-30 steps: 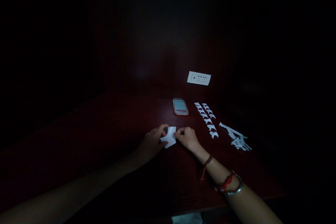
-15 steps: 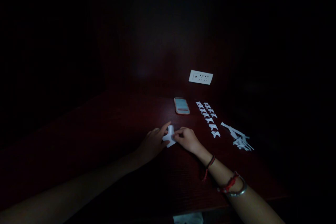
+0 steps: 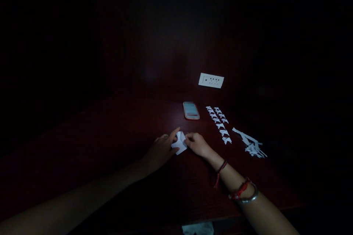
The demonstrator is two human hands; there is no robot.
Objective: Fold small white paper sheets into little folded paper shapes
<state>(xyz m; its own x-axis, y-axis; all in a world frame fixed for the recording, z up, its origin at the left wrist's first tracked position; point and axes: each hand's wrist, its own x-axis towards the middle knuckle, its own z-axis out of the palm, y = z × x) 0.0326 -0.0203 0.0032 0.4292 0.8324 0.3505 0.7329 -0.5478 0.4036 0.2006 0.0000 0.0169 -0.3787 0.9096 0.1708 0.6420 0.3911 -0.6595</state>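
Observation:
A small white piece of paper (image 3: 180, 142) lies on the dark red table (image 3: 110, 143), partly folded. My left hand (image 3: 161, 149) rests on the table at its left, fingers closed on the paper's left edge. My right hand (image 3: 196, 144) is curled at its right edge, fingertips pinching the paper. Red cords and a silver bangle circle my right wrist and forearm. The room is very dark.
Two rows of several small folded white paper shapes (image 3: 219, 124) lie to the right. Beyond them sits a heap of white paper strips (image 3: 252, 145). A phone (image 3: 191, 111) lies behind the hands. A white wall socket (image 3: 211, 80) is at the back.
The paper was held up wider between both hands a second ago; it now looks smaller and lower, pressed to the table. Both hands stayed in place.

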